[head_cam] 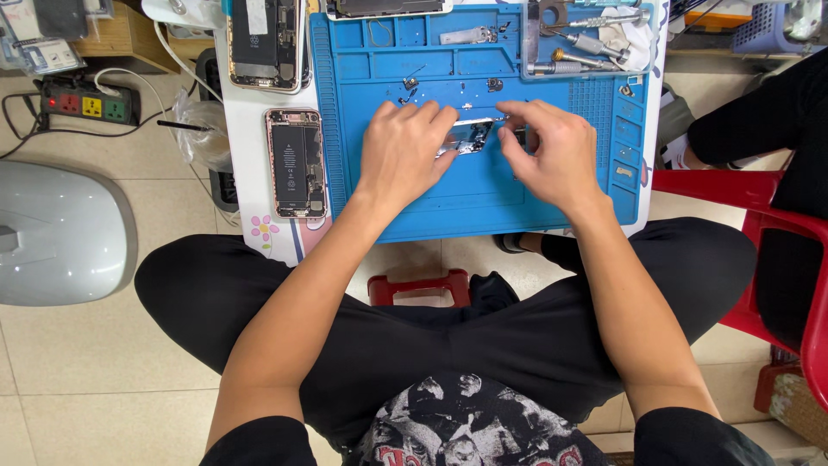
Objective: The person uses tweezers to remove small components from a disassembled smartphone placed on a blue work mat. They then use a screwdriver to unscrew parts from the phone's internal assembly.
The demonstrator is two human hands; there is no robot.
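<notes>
- Far to my left on the floor lies a grey rounded casing, and behind it a black power strip with coloured sockets.
- On the white table edge an opened phone lies face down, back removed, its black battery showing; a second opened phone lies above it.
- My left hand rests on the blue repair mat, fingers curled loosely, fingertips pressing on the left end of the small metal part.
- That part is shiny, silvery and roughly rectangular, lying flat at the middle of the mat between my two hands; my fingers hide its ends.
- My right hand is half closed, thumb and forefinger pinching at the part's right end; I cannot tell whether it truly grips it.
- At the mat's upper right a clear tray holds screwdrivers and a white cloth.
- The mat's small moulded compartments hold a few tiny screws.
- A red chair stands at my right.
</notes>
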